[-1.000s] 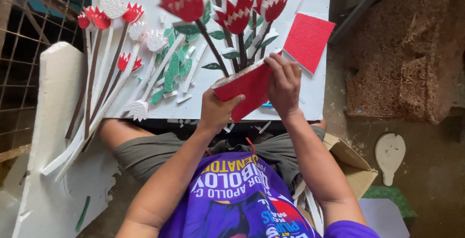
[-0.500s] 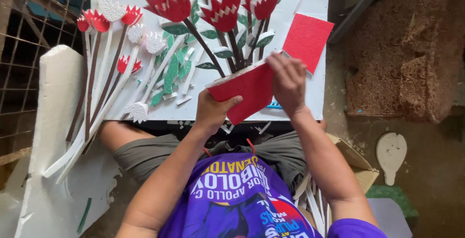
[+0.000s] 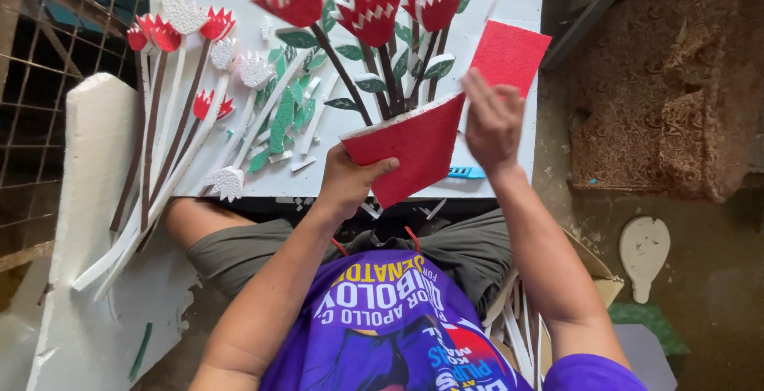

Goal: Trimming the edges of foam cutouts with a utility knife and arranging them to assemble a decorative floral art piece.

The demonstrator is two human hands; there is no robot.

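Observation:
My left hand [image 3: 348, 180] grips the lower left edge of a red glitter foam sheet [image 3: 414, 148] with a white backing, held tilted above the white board [image 3: 517, 160]. My right hand [image 3: 492, 116] rests at the sheet's upper right corner, fingers spread along its top edge. A second red sheet [image 3: 509, 55] lies flat on the board just behind my right hand. Red foam tulips on brown stems with green leaves [image 3: 374, 17] lie across the board's middle.
Smaller red and white foam flowers on long stems [image 3: 179, 81] fan out at the left. A blue tool [image 3: 465, 172] lies on the board under the sheet. A white foam slab [image 3: 95, 200] leans at left, a wire cage behind it. A brown patterned cushion [image 3: 660, 89] sits right.
My right hand has slid from the sheet's lower right edge up to its top right corner. The sheet has tilted slightly; my left hand keeps its grip.

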